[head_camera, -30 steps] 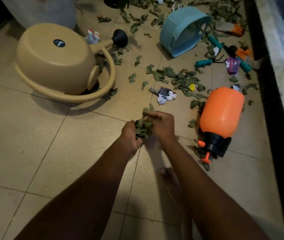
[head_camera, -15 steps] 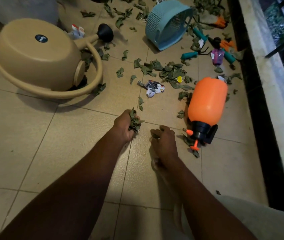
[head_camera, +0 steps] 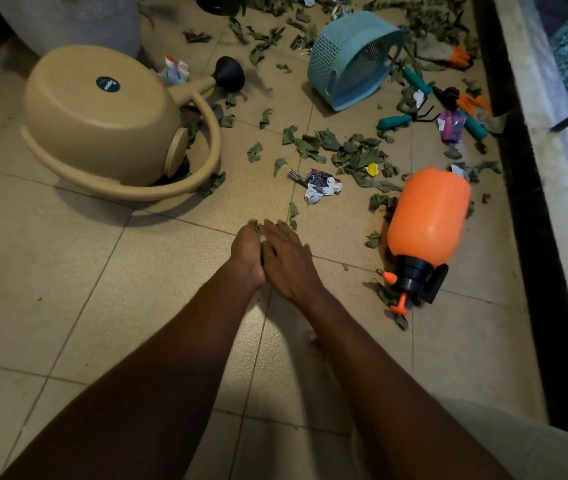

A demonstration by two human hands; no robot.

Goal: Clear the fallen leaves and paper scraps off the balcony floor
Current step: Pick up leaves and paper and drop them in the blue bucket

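Note:
My left hand [head_camera: 246, 256] is curled around a bunch of green leaves; only a few tips show at its fingertips. My right hand [head_camera: 287, 256] lies flat against it, fingers stretched forward, covering the bunch. Both hover over the beige tiled floor [head_camera: 85, 289]. Two small leaves [head_camera: 293, 214] lie just ahead of the fingers. A crumpled paper scrap [head_camera: 320, 185] sits beyond them. A thick scatter of leaves [head_camera: 351, 152] spreads further out, with a yellow scrap [head_camera: 372, 169] in it. More leaves [head_camera: 265, 43] cover the far floor.
A tipped beige watering can [head_camera: 102, 116] lies at the left. An orange sprayer [head_camera: 426, 223] lies on its side at the right. A blue basket [head_camera: 351, 57] is overturned at the back. Teal-handled garden tools [head_camera: 395, 121] and a purple packet [head_camera: 450, 126] lie near the black ledge [head_camera: 532, 202].
My right hand has come up from the floor and pressed against my left hand, closing over the leaf bunch. The view has shifted slightly.

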